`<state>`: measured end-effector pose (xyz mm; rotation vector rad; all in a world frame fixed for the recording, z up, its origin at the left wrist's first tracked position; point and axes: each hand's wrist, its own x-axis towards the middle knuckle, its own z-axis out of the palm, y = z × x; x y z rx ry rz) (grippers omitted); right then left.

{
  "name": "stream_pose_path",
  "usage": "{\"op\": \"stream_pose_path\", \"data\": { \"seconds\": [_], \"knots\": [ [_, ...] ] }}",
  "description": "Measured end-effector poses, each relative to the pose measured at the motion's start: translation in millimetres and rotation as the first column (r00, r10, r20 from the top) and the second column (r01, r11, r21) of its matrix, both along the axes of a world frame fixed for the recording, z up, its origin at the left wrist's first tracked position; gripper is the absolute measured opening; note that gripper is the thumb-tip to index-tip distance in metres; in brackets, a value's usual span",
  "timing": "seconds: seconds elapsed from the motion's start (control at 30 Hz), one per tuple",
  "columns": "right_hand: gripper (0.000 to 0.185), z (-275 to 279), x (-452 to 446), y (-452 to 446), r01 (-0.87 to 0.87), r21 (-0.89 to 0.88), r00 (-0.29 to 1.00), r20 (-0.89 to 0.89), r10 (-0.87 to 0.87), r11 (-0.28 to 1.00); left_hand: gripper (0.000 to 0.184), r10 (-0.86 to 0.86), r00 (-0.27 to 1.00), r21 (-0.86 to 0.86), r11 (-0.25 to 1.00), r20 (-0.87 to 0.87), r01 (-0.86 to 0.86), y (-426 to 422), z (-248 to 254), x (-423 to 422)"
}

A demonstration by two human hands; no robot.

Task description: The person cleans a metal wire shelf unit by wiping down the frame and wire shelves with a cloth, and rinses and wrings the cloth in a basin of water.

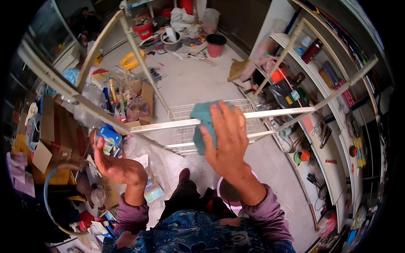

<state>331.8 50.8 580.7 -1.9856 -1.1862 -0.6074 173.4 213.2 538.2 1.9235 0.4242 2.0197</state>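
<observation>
The right hand [229, 137] hid part of the cloth [204, 111], and both covered a stretch of the rail [278, 112]; the right forearm [249, 185] hid part of the bucket [228, 193]; scraps [196, 41] at the far edge of the floor [194, 80] were too small to identify; the view's right edge cut off the shelves [334, 185], its bottom edge the shirt [190, 230].

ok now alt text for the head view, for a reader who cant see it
A person's right hand holds a teal cloth against a rail of a pale frame; the left hand is off the cloth. Cardboard boxes sit at left, loaded shelves at right.
</observation>
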Motion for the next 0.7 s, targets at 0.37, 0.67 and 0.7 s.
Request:
{"op": "stream_pose_path", "data": {
  "seconds": [0.37, 0.67, 0.7],
  "knots": [
    [0.055, -7, -77, 80, -0.273, -0.045, 0.959, -0.086, 0.269, 0.961, 0.075, -0.718, 0.579, -0.630, 0.253, 0.386, 0.734, 10, 0, 4],
    [0.049, -4, -73, 74, -0.361, -0.164, 0.923, 0.077, 0.377, 0.918, 0.057, -0.689, 0.687, -0.715, 0.359, 0.231, 0.601, 12, 1, 8],
    [0.052, -2, -68, 74, -0.344, -0.168, 0.922, 0.124, 0.366, 0.924, 0.054, -0.674, 0.684, -0.700, 0.346, 0.278, 0.625, 12, 3, 8]
  ]
}}
